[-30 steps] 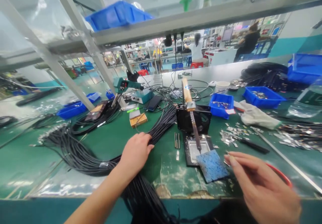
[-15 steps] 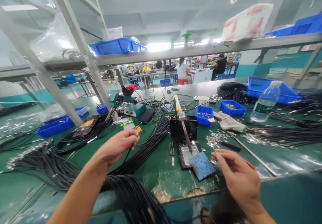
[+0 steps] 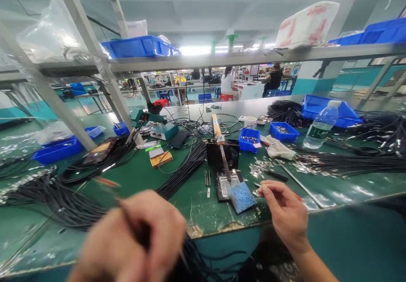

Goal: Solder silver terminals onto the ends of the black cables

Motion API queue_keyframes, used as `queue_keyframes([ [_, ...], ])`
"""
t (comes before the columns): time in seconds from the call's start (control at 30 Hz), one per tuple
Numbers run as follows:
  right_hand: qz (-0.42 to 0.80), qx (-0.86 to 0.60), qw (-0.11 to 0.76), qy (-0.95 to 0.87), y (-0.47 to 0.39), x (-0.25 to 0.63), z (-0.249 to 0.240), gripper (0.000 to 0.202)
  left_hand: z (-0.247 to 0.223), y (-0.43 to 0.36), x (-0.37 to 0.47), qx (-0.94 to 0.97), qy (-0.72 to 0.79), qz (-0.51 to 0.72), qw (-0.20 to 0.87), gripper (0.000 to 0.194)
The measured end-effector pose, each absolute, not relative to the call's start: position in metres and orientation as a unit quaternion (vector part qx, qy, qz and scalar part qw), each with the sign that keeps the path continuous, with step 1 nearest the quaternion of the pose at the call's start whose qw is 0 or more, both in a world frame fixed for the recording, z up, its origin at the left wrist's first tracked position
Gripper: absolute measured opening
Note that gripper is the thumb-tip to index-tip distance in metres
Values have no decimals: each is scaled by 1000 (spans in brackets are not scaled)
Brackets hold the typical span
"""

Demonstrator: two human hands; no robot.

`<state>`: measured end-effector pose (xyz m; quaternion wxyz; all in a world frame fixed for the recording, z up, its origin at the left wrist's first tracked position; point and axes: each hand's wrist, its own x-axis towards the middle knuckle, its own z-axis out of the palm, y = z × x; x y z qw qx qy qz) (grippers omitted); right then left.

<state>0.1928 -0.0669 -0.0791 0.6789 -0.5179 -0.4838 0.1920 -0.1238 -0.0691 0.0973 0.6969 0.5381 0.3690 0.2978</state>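
Note:
My left hand (image 3: 136, 235), large and blurred near the camera, is closed round a thin black cable whose blurred end shows above the fingers. To the right, my right hand (image 3: 283, 208) pinches a small thin metal piece (image 3: 258, 185) between thumb and forefinger, with something red behind the fingers. Between the hands, a soldering iron (image 3: 220, 136) leans in its stand (image 3: 223, 157), its tip down by a blue sponge (image 3: 242, 197). A bundle of black cables (image 3: 185, 170) lies left of the stand.
Small metal parts (image 3: 263, 166), blue bins (image 3: 250, 140), a white glove (image 3: 279, 148) and a water bottle (image 3: 321, 125) are on the right. A small wooden box (image 3: 161, 159) and a phone (image 3: 179, 139) lie left of centre. Two seated people (image 3: 227, 83) are beyond the shelf.
My left hand has come down and closer to the camera, away from the small wooden box. My right hand still pinches the small piece. The view has shifted slightly.

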Motion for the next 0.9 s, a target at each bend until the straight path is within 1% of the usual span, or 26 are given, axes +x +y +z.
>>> queue_keyframes([
  [0.03,195,-519,677,-484,-69,194,-75,22,77,-77,-103,529,352,251,730,55],
  [0.1,207,-527,670,-480,-77,195,-64,21,43,-89,-69,487,344,211,775,62],
  [0.13,217,-535,664,-475,-83,195,-58,21,30,-94,-57,461,353,208,787,58],
  [0.2,241,-553,649,-464,-98,193,-43,23,12,-101,-45,426,381,211,793,44],
  [0.27,300,-559,615,-468,-114,187,-31,25,4,-106,-44,406,408,217,789,34],
  [0.4,417,-567,536,-466,-136,171,-16,30,3,-112,-49,396,444,212,775,32],
  [0.5,485,-567,471,-472,-140,163,-12,31,6,-112,-48,432,459,169,758,34],
  [0.6,488,-570,447,-488,-140,163,-10,32,10,-112,-42,474,457,130,741,38],
  [0.63,485,-574,443,-490,-141,165,-11,34,12,-112,-39,485,454,127,737,36],
  [0.73,481,-576,432,-500,-142,170,-14,35,21,-113,-28,518,458,157,705,24],
  [0.83,481,-568,432,-509,-145,173,-15,35,29,-114,-17,567,483,191,639,14],
  [0.9,480,-583,440,-485,-147,173,-13,38,30,-114,-13,589,485,196,616,18],
])
